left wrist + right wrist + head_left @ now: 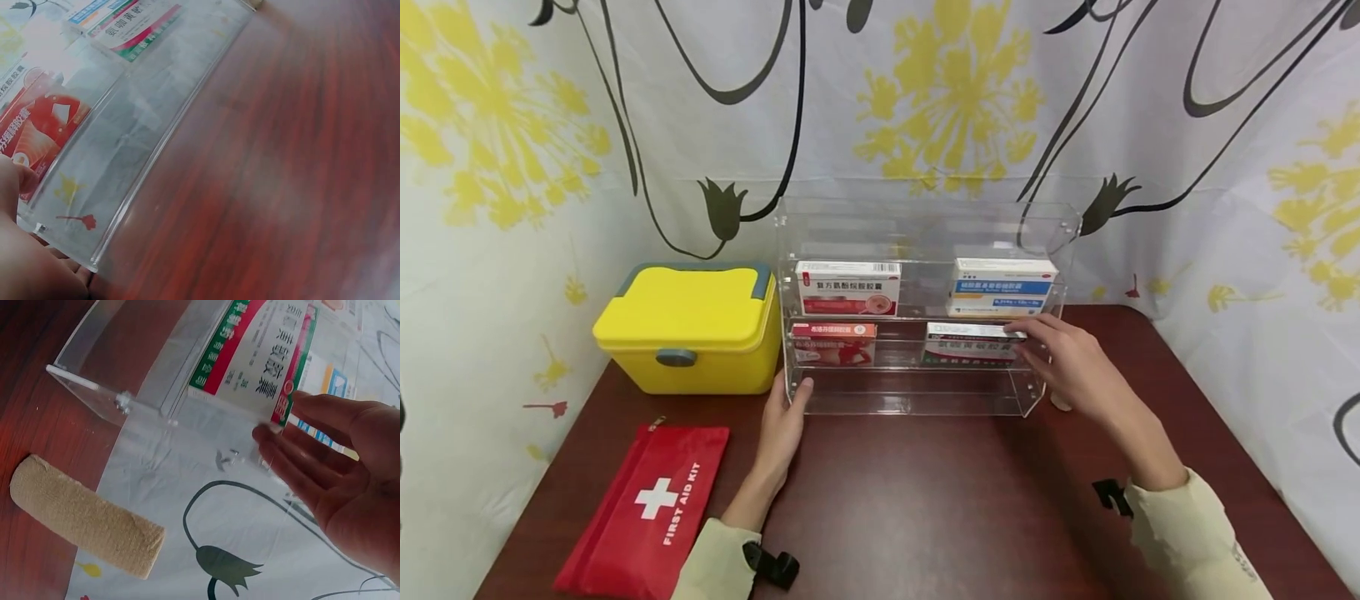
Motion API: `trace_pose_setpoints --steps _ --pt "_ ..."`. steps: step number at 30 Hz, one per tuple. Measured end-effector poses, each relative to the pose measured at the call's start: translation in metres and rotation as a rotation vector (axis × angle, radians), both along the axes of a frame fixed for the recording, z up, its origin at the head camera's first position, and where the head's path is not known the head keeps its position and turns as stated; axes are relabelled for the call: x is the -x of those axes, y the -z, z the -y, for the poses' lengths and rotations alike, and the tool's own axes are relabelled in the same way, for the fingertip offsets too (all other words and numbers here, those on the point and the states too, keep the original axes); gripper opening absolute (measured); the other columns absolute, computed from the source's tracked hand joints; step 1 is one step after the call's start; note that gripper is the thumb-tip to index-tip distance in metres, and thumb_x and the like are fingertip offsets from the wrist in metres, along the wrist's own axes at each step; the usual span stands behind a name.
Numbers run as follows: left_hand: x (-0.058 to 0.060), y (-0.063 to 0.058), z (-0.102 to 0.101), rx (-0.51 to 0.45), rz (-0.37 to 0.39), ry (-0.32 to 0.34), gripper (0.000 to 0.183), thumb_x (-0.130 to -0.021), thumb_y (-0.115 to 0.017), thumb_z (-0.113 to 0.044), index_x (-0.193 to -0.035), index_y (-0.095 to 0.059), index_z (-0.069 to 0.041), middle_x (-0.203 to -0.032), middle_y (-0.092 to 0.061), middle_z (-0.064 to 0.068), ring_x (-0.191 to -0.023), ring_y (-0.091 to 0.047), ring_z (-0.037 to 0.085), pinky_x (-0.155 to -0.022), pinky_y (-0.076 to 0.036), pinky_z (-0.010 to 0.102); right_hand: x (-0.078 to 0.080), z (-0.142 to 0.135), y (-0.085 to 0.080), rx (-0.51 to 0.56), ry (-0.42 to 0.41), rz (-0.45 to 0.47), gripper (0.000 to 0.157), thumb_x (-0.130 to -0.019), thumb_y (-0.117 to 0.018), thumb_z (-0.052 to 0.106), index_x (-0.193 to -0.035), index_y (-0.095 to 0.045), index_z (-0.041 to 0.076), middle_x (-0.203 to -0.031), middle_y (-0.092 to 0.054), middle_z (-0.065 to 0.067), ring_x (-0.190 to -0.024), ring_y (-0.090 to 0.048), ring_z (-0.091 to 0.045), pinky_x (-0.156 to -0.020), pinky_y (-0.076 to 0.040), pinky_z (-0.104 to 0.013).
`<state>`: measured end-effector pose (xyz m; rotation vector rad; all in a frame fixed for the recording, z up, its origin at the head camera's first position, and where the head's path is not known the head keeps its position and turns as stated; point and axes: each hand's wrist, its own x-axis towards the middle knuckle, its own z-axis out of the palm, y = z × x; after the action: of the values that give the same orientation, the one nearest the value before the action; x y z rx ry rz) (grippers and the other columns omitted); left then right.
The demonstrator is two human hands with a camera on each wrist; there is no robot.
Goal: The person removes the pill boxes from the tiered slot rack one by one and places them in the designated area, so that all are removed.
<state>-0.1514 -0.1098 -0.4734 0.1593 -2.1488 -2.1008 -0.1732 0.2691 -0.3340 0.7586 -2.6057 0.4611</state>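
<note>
A clear acrylic tiered rack stands on the table. My left hand grips its lower left side, thumb in front and fingers behind the panel. On the middle tier, my right hand pinches the right end of a white, green and red medicine box; in the right wrist view its fingertips meet the box's corner. A red medicine box sits left of it. The tier above carries a white and red medicine box at left and a white and blue medicine box at right.
A yellow lidded case stands left of the rack. In front of it lies a red first aid pouch. A tan bandage roll lies beside the rack's right end. Patterned cloth hangs behind and at both sides.
</note>
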Motion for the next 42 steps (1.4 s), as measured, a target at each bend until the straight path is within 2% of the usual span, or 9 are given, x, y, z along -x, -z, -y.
trace_pose_setpoints --steps 3,7,13,21,26,29,36,42 --pt "0.001 0.000 0.000 -0.010 -0.004 0.005 0.056 -0.101 -0.055 -0.035 -0.150 -0.034 -0.017 -0.145 -0.044 0.001 -0.133 -0.041 0.020 -0.110 -0.031 0.041 0.005 -0.005 -0.002 0.025 -0.061 -0.011 0.030 -0.082 -0.076 -0.002 -0.109 -0.070 0.011 -0.102 -0.066 -0.004 -0.082 -0.060 -0.017 -0.068 -0.047 -0.038" --pt "0.001 0.000 0.001 -0.009 0.002 0.011 0.055 -0.101 -0.054 -0.033 -0.151 -0.034 -0.017 -0.146 -0.042 0.002 -0.134 -0.039 0.022 -0.111 -0.030 0.043 0.009 -0.010 -0.005 0.028 -0.104 0.015 0.035 -0.079 -0.077 -0.007 -0.108 -0.071 0.011 -0.103 -0.067 -0.004 -0.083 -0.062 -0.017 -0.067 -0.050 -0.039" --pt "0.001 0.002 0.003 -0.001 0.018 0.009 0.059 -0.099 -0.056 -0.040 -0.150 -0.034 -0.019 -0.145 -0.043 0.001 -0.133 -0.040 0.021 -0.110 -0.030 0.043 0.016 -0.014 -0.009 0.011 -0.156 0.028 0.036 -0.078 -0.074 -0.011 -0.106 -0.073 0.011 -0.097 -0.070 -0.004 -0.074 -0.061 -0.013 -0.061 -0.051 -0.037" --pt "0.000 0.002 0.004 -0.002 0.013 0.010 0.056 -0.101 -0.055 -0.034 -0.151 -0.034 -0.018 -0.146 -0.043 0.002 -0.134 -0.039 0.020 -0.111 -0.029 0.044 0.020 -0.014 -0.013 0.006 -0.114 0.086 0.032 -0.078 -0.075 -0.010 -0.099 -0.075 0.014 -0.090 -0.072 0.001 -0.072 -0.063 -0.009 -0.061 -0.051 -0.033" --pt "0.000 0.001 0.005 0.003 0.038 0.030 0.057 -0.101 -0.054 -0.034 -0.152 -0.032 -0.021 -0.148 -0.040 0.002 -0.135 -0.037 0.019 -0.112 -0.028 0.044 0.021 -0.014 -0.014 0.022 -0.075 0.091 0.031 -0.077 -0.078 -0.007 -0.097 -0.077 0.016 -0.089 -0.072 0.002 -0.072 -0.062 -0.009 -0.061 -0.048 -0.027" --pt "-0.002 -0.004 0.005 0.005 0.067 0.050 0.059 -0.101 -0.054 -0.035 -0.153 -0.030 -0.020 -0.150 -0.038 0.003 -0.136 -0.036 0.020 -0.112 -0.027 0.045 0.020 -0.015 -0.014 0.044 -0.064 0.090 0.030 -0.078 -0.077 -0.007 -0.097 -0.078 0.016 -0.090 -0.072 0.003 -0.075 -0.065 -0.009 -0.063 -0.048 -0.022" --pt "-0.013 -0.031 0.002 0.019 0.083 0.063 0.060 -0.102 -0.053 -0.031 -0.154 -0.028 -0.012 -0.151 -0.037 0.011 -0.136 -0.036 0.024 -0.112 -0.028 0.046 0.019 -0.017 -0.012 0.066 -0.081 0.073 0.026 -0.081 -0.076 -0.007 -0.100 -0.077 0.012 -0.090 -0.073 0.001 -0.078 -0.067 -0.011 -0.064 -0.050 -0.021" --pt "-0.016 -0.036 0.002 0.018 0.083 0.076 0.060 -0.103 -0.051 -0.033 -0.154 -0.027 -0.013 -0.151 -0.036 0.009 -0.137 -0.035 0.024 -0.112 -0.027 0.045 0.019 -0.018 -0.009 0.069 -0.093 0.051 0.025 -0.082 -0.076 -0.005 -0.102 -0.077 0.011 -0.091 -0.073 0.001 -0.078 -0.067 -0.011 -0.065 -0.052 -0.028"
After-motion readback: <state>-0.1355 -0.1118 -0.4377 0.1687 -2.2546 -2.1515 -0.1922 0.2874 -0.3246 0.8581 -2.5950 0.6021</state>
